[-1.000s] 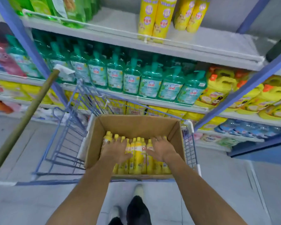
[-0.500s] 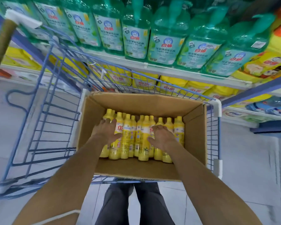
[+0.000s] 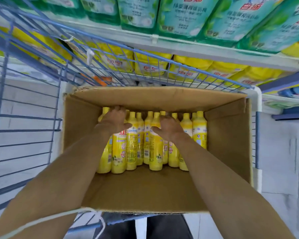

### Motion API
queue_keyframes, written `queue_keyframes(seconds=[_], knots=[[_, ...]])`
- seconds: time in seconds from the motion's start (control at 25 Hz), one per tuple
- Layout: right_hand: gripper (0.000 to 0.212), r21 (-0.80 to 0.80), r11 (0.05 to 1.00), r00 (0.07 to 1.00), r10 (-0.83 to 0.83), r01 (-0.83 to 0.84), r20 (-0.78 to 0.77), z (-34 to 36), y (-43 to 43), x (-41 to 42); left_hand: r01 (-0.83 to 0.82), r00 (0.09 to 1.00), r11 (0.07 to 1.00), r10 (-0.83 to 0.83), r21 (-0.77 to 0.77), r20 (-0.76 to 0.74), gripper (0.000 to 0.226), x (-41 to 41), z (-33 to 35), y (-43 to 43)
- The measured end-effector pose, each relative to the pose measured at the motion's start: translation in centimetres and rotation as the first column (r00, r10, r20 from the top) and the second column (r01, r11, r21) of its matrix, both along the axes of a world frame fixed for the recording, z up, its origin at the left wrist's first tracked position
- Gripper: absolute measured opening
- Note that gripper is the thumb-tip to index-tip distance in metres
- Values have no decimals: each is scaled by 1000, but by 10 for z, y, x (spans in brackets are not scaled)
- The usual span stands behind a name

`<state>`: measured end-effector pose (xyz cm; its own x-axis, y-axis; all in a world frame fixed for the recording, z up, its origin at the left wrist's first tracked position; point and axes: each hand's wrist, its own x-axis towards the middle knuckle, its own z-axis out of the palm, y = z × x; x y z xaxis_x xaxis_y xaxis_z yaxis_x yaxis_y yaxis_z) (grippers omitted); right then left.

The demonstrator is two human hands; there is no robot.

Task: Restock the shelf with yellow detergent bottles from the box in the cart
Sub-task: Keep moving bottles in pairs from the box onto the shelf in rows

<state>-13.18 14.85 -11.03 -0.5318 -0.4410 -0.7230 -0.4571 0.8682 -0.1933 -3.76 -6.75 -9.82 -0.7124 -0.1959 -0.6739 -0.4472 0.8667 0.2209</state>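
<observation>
The yellow detergent bottles [image 3: 133, 149] are packed against the far wall of the box [image 3: 228, 135], which sits in the cart [image 3: 24, 118]. The left hand [image 3: 114, 122] and right hand [image 3: 170, 129] lie on the bottles' shoulders. Their fingers dip out of sight among the necks, so I cannot tell whether they clasp a bottle. The box's far flap [image 3: 162, 99] leans inward over the caps. Beyond the box, the shelf [image 3: 188, 47] carries green bottles [image 3: 179, 16], with yellow packs [image 3: 150, 66] beneath.
</observation>
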Motion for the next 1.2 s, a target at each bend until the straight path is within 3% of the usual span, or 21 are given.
queue_keyframes(seconds=[0.2,0.28,0.4,0.48,0.64,0.76,0.88,1.0,1.2], knots=[[55,-65,979,981,-193,191,-35,-25,-5,10,-47,997,999,48,18,-58,59,-2,-16,-2],[59,-75,957,959,-283,281,-11,-27,-5,13,-173,980,979,181,104,-77,64,-2,-13,-1],[69,-112,907,914,-403,406,49,-19,-9,18,-396,897,874,434,282,-82,65,3,-5,7],[78,-140,877,888,-450,459,96,-17,-11,26,-459,870,832,492,312,-32,62,3,-6,8],[71,-208,791,817,-547,576,182,-32,-4,43,-406,913,865,396,294,95,58,-7,-11,-6],[84,-237,823,855,-476,516,206,-44,2,61,-322,943,909,284,266,173,51,-12,-4,-12],[78,-244,819,854,-491,520,171,-46,2,74,-288,948,928,241,236,208,51,-16,8,-10],[72,-266,796,839,-501,543,213,-37,5,72,-293,950,934,261,205,170,48,-15,18,3],[53,-304,689,753,-608,658,250,-4,32,68,-405,914,853,374,330,155,66,8,24,15]])
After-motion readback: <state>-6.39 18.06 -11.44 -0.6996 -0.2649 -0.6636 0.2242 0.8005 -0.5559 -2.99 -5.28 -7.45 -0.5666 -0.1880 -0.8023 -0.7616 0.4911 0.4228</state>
